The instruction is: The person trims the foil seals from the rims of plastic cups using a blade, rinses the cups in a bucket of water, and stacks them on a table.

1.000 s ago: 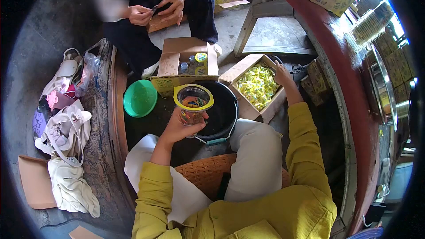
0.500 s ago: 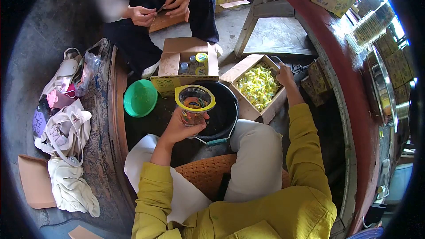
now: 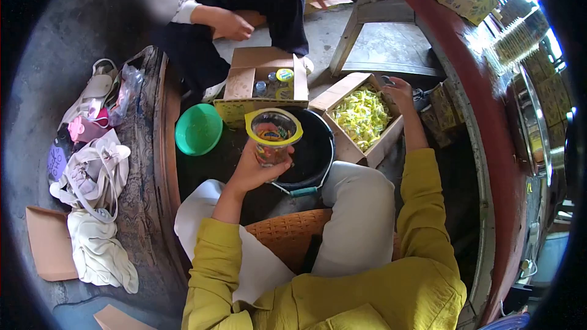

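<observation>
My left hand (image 3: pixel 257 170) is wrapped around a clear plastic cup (image 3: pixel 273 154) with a yellow rim, held upright above a black bucket (image 3: pixel 313 171). Coloured contents show through the cup's wall. My right hand (image 3: pixel 400 93) is raised at the far right corner of an open cardboard box (image 3: pixel 380 154) full of small yellow-green wrapped packets (image 3: pixel 362 117). Its fingers are closed around a small dark object (image 3: pixel 387 80) that I cannot make out.
Another open carton (image 3: pixel 269 94) with clear bottles and a yellow-lidded cup stands beyond the bucket. A green basin (image 3: pixel 199 129) is at its left. Bags (image 3: pixel 92 171) lie on the left bench. Another person (image 3: pixel 238 0) sits opposite. A red table edge (image 3: pixel 483 110) runs along the right.
My right hand has risen slightly at the box's far corner, with the dark object now showing at its fingertips. My left hand still holds the cup. The person opposite has moved their hands apart.
</observation>
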The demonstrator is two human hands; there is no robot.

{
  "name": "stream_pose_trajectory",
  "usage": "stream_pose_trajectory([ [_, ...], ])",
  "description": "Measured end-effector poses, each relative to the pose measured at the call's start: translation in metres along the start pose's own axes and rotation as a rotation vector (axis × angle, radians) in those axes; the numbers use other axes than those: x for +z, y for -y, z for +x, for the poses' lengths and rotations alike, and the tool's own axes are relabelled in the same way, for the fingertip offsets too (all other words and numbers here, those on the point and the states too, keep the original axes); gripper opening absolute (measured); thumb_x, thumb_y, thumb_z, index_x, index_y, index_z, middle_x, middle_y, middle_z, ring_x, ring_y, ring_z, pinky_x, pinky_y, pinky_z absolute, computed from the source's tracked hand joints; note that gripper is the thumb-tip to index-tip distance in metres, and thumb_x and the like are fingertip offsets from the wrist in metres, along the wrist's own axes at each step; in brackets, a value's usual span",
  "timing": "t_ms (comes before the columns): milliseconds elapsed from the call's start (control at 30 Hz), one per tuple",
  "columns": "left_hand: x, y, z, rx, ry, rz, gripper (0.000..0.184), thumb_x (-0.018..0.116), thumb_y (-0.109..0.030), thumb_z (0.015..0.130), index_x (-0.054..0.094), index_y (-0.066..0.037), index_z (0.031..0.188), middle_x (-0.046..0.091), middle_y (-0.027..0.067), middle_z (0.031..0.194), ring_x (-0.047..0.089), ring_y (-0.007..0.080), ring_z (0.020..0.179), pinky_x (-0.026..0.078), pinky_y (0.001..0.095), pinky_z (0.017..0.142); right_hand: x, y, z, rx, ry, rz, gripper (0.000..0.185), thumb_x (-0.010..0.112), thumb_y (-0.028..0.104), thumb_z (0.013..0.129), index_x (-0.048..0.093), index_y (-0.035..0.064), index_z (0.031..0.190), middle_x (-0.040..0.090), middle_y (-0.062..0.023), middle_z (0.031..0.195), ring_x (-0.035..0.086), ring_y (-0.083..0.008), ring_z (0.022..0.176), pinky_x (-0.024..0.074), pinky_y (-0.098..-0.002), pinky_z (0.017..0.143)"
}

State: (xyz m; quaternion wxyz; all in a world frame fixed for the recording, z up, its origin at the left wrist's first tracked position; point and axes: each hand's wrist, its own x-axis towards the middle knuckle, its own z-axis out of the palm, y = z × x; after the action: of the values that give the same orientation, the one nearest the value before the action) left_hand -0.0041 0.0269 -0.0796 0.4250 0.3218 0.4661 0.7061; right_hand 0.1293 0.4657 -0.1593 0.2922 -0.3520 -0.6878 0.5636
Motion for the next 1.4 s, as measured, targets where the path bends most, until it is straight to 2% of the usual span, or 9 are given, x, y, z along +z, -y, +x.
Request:
stream_pose_trajectory([
  [167,0.000,-0.008,-0.004,0.034,-0.166,0.059,0.054,0.064,0.006,0.069,0.036,-0.006,0.113,0.053,0.0083,0.096,0.055,0.0127,0.082,0.048,0.0259,0.066,0.073,0.116,-0.080,-0.107,0.158,0.096,0.041,0.066,0.000,0.068,0.053,-0.0034,0.107,0.060,-0.0081,0.080,0.057,-0.0115,0.069,0.0463,-0.0216,0.061],
  [300,-0.013,-0.016,-0.004,0.253,-0.311,0.327,0.053,0.066,0.004,0.068,0.038,-0.003,0.112,0.053,0.0072,0.097,0.053,0.0128,0.086,0.045,0.0252,0.074,0.121,0.184,-0.125,-0.284,0.250,0.287,0.033,0.063,-0.001,0.071,0.056,-0.0013,0.103,0.058,-0.0048,0.078,0.055,-0.0092,0.071,0.0449,-0.0198,0.064],
  [500,-0.006,-0.044,-0.010,0.586,-0.506,0.316,0.063,0.063,0.007,0.067,0.029,-0.004,0.118,0.048,0.0101,0.103,0.051,0.0174,0.095,0.042,0.0294,0.083,0.178,0.248,-0.187,-0.434,0.240,0.337,0.031,0.065,-0.001,0.070,0.058,-0.0011,0.100,0.056,-0.0025,0.080,0.052,-0.0063,0.071,0.0427,-0.0177,0.060],
  [633,-0.002,-0.065,-0.030,0.585,-0.497,0.452,0.071,0.064,0.002,0.068,0.022,0.000,0.125,0.037,0.0131,0.119,0.042,0.0192,0.107,0.034,0.0301,0.090,0.198,0.254,-0.235,-0.483,0.206,0.377,0.033,0.064,-0.005,0.070,0.056,-0.0012,0.102,0.057,-0.0031,0.079,0.055,-0.0068,0.074,0.0469,-0.0188,0.064],
  [767,0.015,-0.081,-0.042,0.505,-0.444,0.153,0.077,0.060,0.000,0.070,0.014,0.000,0.131,0.034,0.0136,0.123,0.039,0.0197,0.110,0.030,0.0322,0.094,0.204,0.238,-0.252,-0.443,0.274,0.404,0.034,0.063,-0.007,0.071,0.055,-0.0024,0.103,0.057,-0.0034,0.080,0.054,-0.0071,0.075,0.0469,-0.0190,0.067],
  [933,0.020,-0.080,-0.043,0.504,-0.476,0.300,0.067,0.066,-0.002,0.067,0.025,-0.002,0.120,0.040,0.0112,0.112,0.045,0.0179,0.104,0.038,0.0306,0.086,0.198,0.243,-0.271,-0.529,0.189,0.472,0.035,0.064,-0.009,0.069,0.054,-0.0048,0.102,0.057,-0.0055,0.081,0.055,-0.0078,0.076,0.0471,-0.0191,0.065],
  [1067,0.029,-0.083,-0.041,0.666,-0.499,0.510,0.075,0.072,-0.003,0.060,0.025,-0.003,0.119,0.044,0.0119,0.108,0.049,0.0169,0.097,0.042,0.0304,0.083,0.189,0.244,-0.282,-0.620,0.143,0.442,0.032,0.065,-0.009,0.067,0.057,-0.0049,0.098,0.058,-0.0070,0.081,0.056,-0.0093,0.073,0.0474,-0.0197,0.064],
  [1267,0.036,-0.087,-0.037,0.619,-0.403,0.469,0.071,0.069,-0.003,0.063,0.029,-0.002,0.122,0.040,0.0110,0.114,0.046,0.0183,0.102,0.040,0.0307,0.087,0.188,0.243,-0.284,-0.913,0.018,0.295,0.029,0.065,-0.010,0.066,0.058,-0.0056,0.093,0.059,-0.0100,0.081,0.058,-0.0117,0.069,0.0481,-0.0212,0.060],
  [1400,0.042,-0.081,-0.037,0.609,-0.308,0.367,0.070,0.058,-0.011,0.074,0.019,-0.001,0.131,0.039,0.0121,0.118,0.043,0.0198,0.107,0.035,0.0319,0.091,0.188,0.243,-0.281,-0.910,-0.047,0.303,0.028,0.066,-0.009,0.066,0.058,-0.0057,0.093,0.059,-0.0105,0.081,0.057,-0.0124,0.069,0.0478,-0.0215,0.061],
])
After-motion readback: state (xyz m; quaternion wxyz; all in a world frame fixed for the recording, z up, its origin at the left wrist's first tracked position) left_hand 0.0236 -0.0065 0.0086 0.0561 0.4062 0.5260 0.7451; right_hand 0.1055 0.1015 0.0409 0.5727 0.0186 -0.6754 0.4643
